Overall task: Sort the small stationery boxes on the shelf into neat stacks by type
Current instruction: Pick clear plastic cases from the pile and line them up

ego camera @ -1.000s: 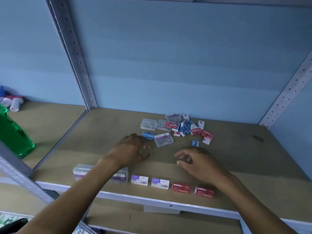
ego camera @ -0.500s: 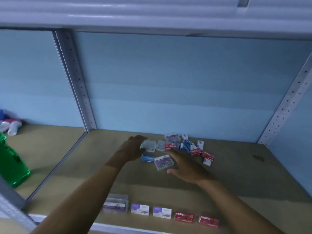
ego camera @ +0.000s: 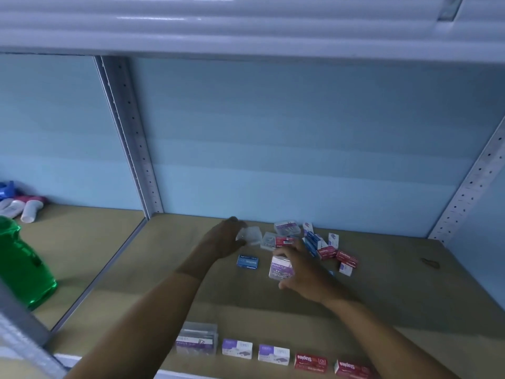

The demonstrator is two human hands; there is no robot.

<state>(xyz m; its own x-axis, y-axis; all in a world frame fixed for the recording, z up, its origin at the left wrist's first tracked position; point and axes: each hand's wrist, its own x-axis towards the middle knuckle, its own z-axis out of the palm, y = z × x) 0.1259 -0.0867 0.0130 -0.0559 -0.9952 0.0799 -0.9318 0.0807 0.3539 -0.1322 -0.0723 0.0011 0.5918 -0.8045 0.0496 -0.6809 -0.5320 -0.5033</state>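
The right hand (ego camera: 303,272) is closed on a clear clip box (ego camera: 280,268), thumb under its near end and fingers over the far end, the purple "PAPER CLIP" label facing up; whether the box is off the shelf (ego camera: 410,302) cannot be told. The left hand (ego camera: 222,242) pinches a second clear case (ego camera: 250,236) at its left edge, with the case lying at the back of the shelf.

Between the hands lies a blue staple box (ego camera: 247,262), flat and apart from both. Behind and to the right of the right hand sits the unsorted pile (ego camera: 322,243): clear cases, red, blue and white boxes, some tilted and leaning on each other. Along the front edge a row is started: a clear stack (ego camera: 196,339), two purple-and-white boxes (ego camera: 237,348), then two red staple boxes (ego camera: 311,361).

The clear cases look light, rigid and smooth, likely slippery, with loose clips inside that may shift and a lid that could pop; holding across the short ends or the long sides, level, seems safest. The card boxes are probably dense for their size but crushable at the corners, best taken by the long sides.
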